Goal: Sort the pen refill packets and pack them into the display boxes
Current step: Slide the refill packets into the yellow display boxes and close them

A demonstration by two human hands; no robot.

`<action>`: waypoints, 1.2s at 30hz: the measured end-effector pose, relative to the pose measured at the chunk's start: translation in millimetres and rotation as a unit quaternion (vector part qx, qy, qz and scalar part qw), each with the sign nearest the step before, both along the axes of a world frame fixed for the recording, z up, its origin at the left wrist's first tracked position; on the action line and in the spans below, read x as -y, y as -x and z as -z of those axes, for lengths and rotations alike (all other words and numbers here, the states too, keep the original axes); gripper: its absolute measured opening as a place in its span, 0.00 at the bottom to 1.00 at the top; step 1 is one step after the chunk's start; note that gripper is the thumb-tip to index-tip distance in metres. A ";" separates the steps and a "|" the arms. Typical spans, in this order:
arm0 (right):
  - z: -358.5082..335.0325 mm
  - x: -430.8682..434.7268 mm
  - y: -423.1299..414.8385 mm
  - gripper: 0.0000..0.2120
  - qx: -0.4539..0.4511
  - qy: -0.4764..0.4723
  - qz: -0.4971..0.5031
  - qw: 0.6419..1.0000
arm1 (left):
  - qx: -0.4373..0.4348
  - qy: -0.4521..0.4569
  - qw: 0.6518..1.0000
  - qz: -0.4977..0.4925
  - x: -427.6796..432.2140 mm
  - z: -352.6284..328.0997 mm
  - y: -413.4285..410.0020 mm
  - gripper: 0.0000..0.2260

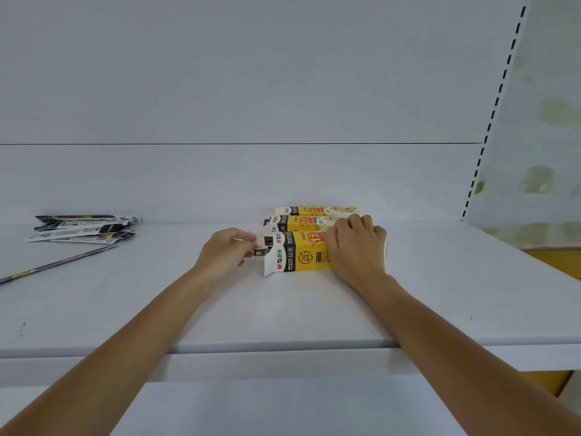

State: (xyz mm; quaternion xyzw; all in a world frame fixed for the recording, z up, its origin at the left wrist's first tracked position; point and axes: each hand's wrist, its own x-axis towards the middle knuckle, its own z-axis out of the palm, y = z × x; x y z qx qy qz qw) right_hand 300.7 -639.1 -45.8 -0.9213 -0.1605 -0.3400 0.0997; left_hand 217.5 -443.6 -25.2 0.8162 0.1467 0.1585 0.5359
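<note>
Three yellow, black and white display boxes lie side by side on the white shelf (283, 309). My right hand (356, 247) presses down on the right part of the nearest box (298, 254). The middle box (298, 221) and the far box (314, 210) lie behind it. My left hand (226, 250) pinches the ends of refill packets (262, 247) that stick out of the nearest box's open left end. A pile of black and white refill packets (81, 229) lies at the far left of the shelf.
One loose long refill packet (56, 262) lies slanted at the left, in front of the pile. The shelf's back panel rises right behind the boxes. A slotted upright (490, 121) runs up the right side. A lower shelf edge shows below.
</note>
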 end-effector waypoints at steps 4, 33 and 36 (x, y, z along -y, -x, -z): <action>-2.2 3.9 3.9 0.20 -0.021 0.003 -0.011 1.000 | -0.045 -0.089 0.994 0.033 -3.3 4.4 7.6 0.06; 0.4 3.6 1.3 0.16 -0.021 -0.001 -0.008 1.000 | -0.011 0.300 0.952 0.064 20.0 -3.3 3.8 0.08; 0.7 3.2 0.7 0.16 -0.026 0.002 -0.007 1.000 | -0.037 0.307 0.947 0.083 22.1 -5.6 4.5 0.08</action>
